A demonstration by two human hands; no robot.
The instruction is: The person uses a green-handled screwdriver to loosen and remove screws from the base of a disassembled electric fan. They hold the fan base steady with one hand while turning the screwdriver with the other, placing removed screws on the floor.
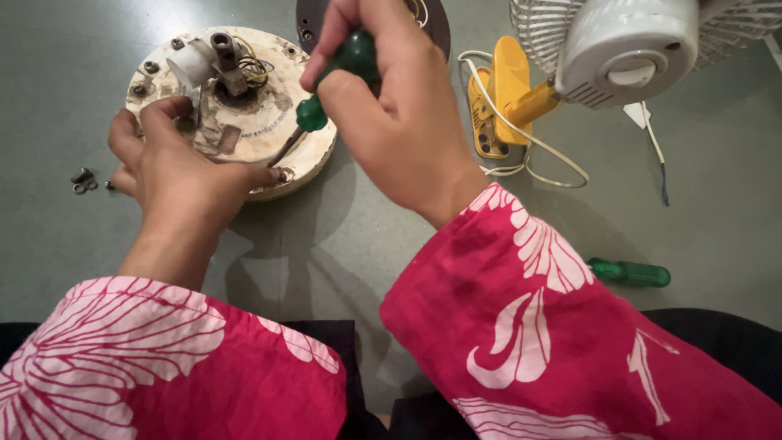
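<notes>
**Screwdriver at the rim of the round fan base**

I see the right hand (399, 114) with its fingers closed tight around a green-handled screwdriver (326, 98); the metal tip points down-left to the near rim of the round cream base (269, 130). The left hand (175, 167) lies on this base, its fingers curled over the near-left edge, the thumb close to the tip. The base rests on the grey surface (342, 244) and carries a white part and wires in the middle. Small loose screws (83, 181) lie just left of the left hand. A second green screwdriver (631, 273) lies well apart at the right. A yellow fan neck (509, 98) and a white fan motor housing (627, 45) stand behind.
</notes>
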